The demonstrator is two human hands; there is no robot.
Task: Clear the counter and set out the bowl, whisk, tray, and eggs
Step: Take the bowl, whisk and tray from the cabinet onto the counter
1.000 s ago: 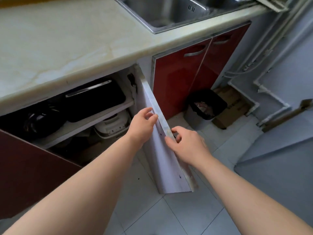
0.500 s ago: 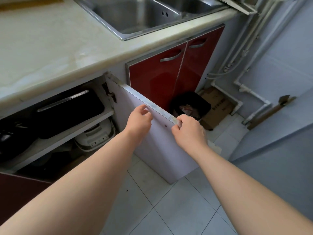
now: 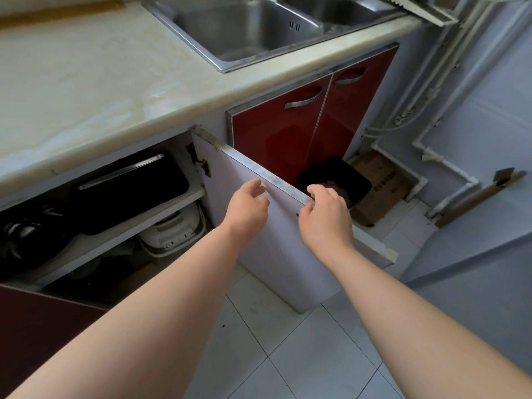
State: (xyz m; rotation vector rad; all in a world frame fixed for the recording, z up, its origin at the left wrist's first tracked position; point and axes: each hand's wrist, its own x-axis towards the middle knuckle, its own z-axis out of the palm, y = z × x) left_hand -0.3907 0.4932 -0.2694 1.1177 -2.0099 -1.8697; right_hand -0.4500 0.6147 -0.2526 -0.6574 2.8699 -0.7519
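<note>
Under the counter a cabinet door stands open, its white inner face toward me. My right hand grips the door's top edge, fingers curled over it. Just left of that edge, in front of the inner face, my left hand hovers with loosely curled fingers and holds nothing. Inside the cabinet a black tray with a metal rim sits on the shelf. No bowl, whisk or eggs are in view.
A white rice cooker stands under the shelf, dark cookware to its left. A steel sink is set in the counter. Shut red doors, a black bin and a cardboard box lie behind the open door.
The open door has swung further right with my right hand on its edge. My left hand has come off the edge. My view has shifted right.
</note>
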